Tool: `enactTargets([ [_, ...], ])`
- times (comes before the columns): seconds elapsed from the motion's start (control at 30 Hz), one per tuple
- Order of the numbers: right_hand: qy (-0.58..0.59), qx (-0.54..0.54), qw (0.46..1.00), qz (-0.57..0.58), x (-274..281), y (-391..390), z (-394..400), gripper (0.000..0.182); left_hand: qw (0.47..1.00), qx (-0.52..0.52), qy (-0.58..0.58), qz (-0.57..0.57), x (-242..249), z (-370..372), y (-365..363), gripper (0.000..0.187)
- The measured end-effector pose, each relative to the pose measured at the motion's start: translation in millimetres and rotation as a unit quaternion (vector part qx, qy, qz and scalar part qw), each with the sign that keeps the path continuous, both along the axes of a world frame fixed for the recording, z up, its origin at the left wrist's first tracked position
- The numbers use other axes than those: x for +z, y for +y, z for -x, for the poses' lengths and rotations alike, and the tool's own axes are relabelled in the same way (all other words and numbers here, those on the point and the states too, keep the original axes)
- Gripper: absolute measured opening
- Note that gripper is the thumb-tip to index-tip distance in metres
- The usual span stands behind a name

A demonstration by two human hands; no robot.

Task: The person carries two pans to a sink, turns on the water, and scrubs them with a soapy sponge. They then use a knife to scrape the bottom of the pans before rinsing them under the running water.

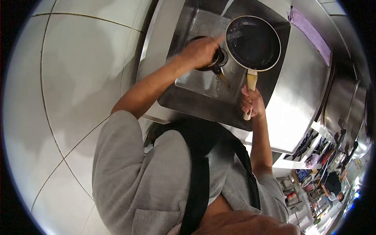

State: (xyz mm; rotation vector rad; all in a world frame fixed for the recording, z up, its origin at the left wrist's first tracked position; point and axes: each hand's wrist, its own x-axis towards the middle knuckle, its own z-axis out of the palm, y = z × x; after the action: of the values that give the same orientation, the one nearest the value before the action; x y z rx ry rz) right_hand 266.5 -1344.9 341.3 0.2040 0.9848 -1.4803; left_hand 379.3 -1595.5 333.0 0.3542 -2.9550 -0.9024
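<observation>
My right hand (253, 102) is wrapped round the cream handle of a black frying pan (254, 44), holding it tilted over the steel sink (203, 105) with its inside facing up. Wet, pale marks show on the pan's dark surface. To its left, my left hand (200, 53) is blurred by motion, one finger stretched toward the frying pan's rim and the others hidden beneath. A smaller dark pan (203, 69) sits in the sink under that hand, mostly covered by it. Its worn handle (224, 79) points toward me.
A thin water stream (227, 7) comes in at the sink's far edge. A folded purple cloth (311, 34) lies along the back of the steel counter (303, 90). White tiles (82, 78) line the left. Racks of utensils and another person (333, 184) appear far right.
</observation>
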Motion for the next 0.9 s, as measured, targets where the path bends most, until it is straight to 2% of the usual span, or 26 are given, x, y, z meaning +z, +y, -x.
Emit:
enactTargets([
  [0.03,-0.010,-0.002,1.000,-0.010,1,3,-1,0.006,1.000,-0.021,-0.018,0.006,5,-2,4,0.042],
  [0.07,-0.017,-0.002,1.000,-0.019,2,4,-1,0.006,0.997,-0.076,0.033,0.010,-10,-7,8,0.041],
  [0.17,-0.032,0.016,0.999,-0.035,-2,16,-3,0.007,0.997,0.054,-0.051,0.016,-43,7,-62,0.040],
  [0.2,-0.034,0.024,0.998,-0.039,-4,21,-3,0.008,0.994,0.097,0.047,0.037,-65,11,-81,0.042],
  [0.3,0.058,0.028,0.996,-0.061,-4,16,-17,0.008,0.978,0.157,0.127,-0.052,-46,28,-27,0.045],
  [0.33,0.086,0.019,0.993,-0.078,-6,12,-20,0.008,0.959,0.202,0.034,-0.194,-23,31,-8,0.050],
  [0.37,0.120,0.026,0.988,-0.096,-10,7,-22,0.008,0.912,0.264,-0.060,-0.309,2,35,11,0.057],
  [0.43,0.188,0.041,0.971,-0.140,-15,-1,-30,0.007,0.824,0.342,-0.088,-0.444,-15,50,21,0.057],
  [0.5,0.191,0.045,0.968,-0.155,-17,-11,-40,0.007,0.851,0.357,-0.078,-0.377,-33,74,32,0.057],
  [0.57,0.214,0.044,0.964,-0.152,-27,-15,-53,0.008,0.889,0.341,0.018,-0.304,-54,96,38,0.052],
  [0.6,0.228,0.058,0.957,-0.168,-32,-14,-55,0.012,0.904,0.333,0.063,-0.261,-33,99,37,0.050],
  [0.63,0.237,0.073,0.953,-0.172,-36,-14,-56,0.012,0.828,0.390,0.003,-0.403,-9,109,39,0.047],
  [0.7,0.257,0.111,0.942,-0.186,-36,-8,-55,0.011,0.760,0.414,0.004,-0.501,-29,98,34,0.038],
  [0.77,0.267,0.082,0.946,-0.165,-32,-16,-54,0.012,0.677,0.426,0.104,-0.591,-48,81,37,0.037],
  [0.87,0.259,0.085,0.945,-0.182,-35,-15,-59,0.012,0.735,0.398,0.042,-0.547,-30,110,38,0.041],
  [0.9,0.257,0.096,0.942,-0.195,-35,-12,-60,0.012,0.795,0.342,0.067,-0.497,-12,113,36,0.045],
])
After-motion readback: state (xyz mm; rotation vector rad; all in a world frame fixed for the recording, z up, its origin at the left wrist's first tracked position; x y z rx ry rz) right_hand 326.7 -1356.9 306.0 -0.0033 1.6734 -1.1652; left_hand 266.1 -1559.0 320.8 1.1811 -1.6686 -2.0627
